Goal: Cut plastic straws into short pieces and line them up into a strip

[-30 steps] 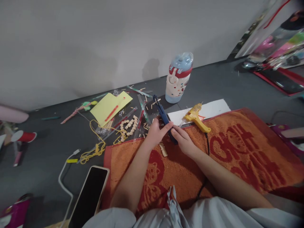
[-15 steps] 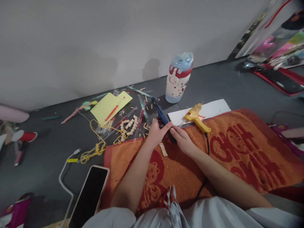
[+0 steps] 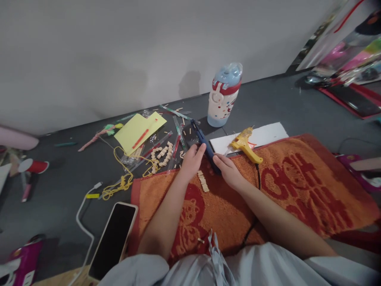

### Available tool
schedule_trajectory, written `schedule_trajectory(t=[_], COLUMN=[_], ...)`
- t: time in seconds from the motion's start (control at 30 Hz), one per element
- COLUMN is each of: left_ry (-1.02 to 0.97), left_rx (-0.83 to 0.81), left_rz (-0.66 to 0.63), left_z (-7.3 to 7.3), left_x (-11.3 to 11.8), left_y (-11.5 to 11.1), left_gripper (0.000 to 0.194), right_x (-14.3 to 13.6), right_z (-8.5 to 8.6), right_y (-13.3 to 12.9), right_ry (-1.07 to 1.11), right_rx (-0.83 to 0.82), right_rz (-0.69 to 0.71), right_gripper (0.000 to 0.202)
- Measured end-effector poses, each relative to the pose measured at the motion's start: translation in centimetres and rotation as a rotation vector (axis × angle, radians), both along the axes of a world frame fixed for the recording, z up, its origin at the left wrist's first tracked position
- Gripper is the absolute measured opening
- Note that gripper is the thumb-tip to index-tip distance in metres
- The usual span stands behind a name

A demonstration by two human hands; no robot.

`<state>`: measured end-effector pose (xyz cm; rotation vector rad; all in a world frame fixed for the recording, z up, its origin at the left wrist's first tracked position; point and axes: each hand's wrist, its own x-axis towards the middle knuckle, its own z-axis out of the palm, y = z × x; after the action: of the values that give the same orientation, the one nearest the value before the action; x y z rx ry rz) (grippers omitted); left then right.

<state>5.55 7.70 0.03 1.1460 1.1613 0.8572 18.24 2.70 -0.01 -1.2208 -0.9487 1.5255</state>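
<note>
My right hand (image 3: 228,169) is closed around the lower end of a long dark blue hand tool (image 3: 205,143), its thumb along the side. The tool slants away from me; its narrow far end has an opening. My left hand (image 3: 192,162) is closed just left of the tool, thumb raised against its edge; what its fingers hold is hidden. Below the hands, a short row of small wooden pieces (image 3: 203,181) lies on the orange towel (image 3: 232,210). A small pale piece (image 3: 201,240) rests near my lap. Left of the hands is a curved chain of wooden pieces (image 3: 167,159).
A yellow glue gun (image 3: 246,145) lies across a white board (image 3: 272,135) at right. Behind stands a bottle (image 3: 223,99). Yellow paper (image 3: 131,133), yellow cord (image 3: 119,186), clear plastic strips and a phone (image 3: 114,238) are at left. A red thread spool (image 3: 37,166) lies farther left.
My hands have moved slightly apart; the left thumb has drawn back from the right one, baring more of the tool. A small pale piece now shows on the towel near my lap.
</note>
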Motion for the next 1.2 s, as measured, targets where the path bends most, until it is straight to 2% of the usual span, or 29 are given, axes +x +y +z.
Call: schedule_trajectory(t=[0.1, 0.2, 0.37, 0.57, 0.7, 0.87, 0.97, 1.07, 1.2], left_ry=[0.071, 0.076, 0.13, 0.268, 0.382, 0.554, 0.63, 0.724, 0.827], left_rx=[0.046, 0.014, 0.046, 0.155, 0.244, 0.386, 0.414, 0.37, 0.214], left_rz=[0.027, 0.047, 0.076, 0.037, -0.078, -0.234, -0.316, -0.433, -0.562], left_z=[-0.3, -0.3, 0.2, 2.0, 4.0, 7.2, 8.4, 8.5, 7.9], left_x=[-0.4, -0.6, -0.9, -1.7, -2.3, -3.3, -4.2, -5.4, -6.2], left_y=[0.4, 0.7, 1.1, 1.0, 0.0, -3.0, -5.8, -9.0, -13.5], left_gripper=[0.038, 0.032, 0.021, 0.012, 0.012, 0.009, 0.009, 0.01, 0.012], right_x=[0.1, 0.2, 0.4, 0.5, 0.7, 1.2, 1.5, 1.8, 2.3], right_z=[0.3, 0.3, -0.1, 0.1, 0.2, 0.4, 0.3, -0.2, -1.4], right_y=[0.1, 0.3, 0.6, 0.6, 0.8, 1.1, 1.1, 1.1, 1.4], right_ry=[0.022, 0.068, 0.139, 0.139, 0.186, 0.247, 0.248, 0.239, 0.228], right_rx=[-0.039, -0.08, -0.105, -0.087, -0.111, -0.205, -0.191, -0.186, -0.101], right_rz=[-0.002, -0.019, -0.033, 0.035, 0.046, 0.101, 0.128, 0.137, 0.187], right_gripper=[0.043, 0.044, 0.044, 0.043, 0.04, 0.038, 0.041, 0.042, 0.046])
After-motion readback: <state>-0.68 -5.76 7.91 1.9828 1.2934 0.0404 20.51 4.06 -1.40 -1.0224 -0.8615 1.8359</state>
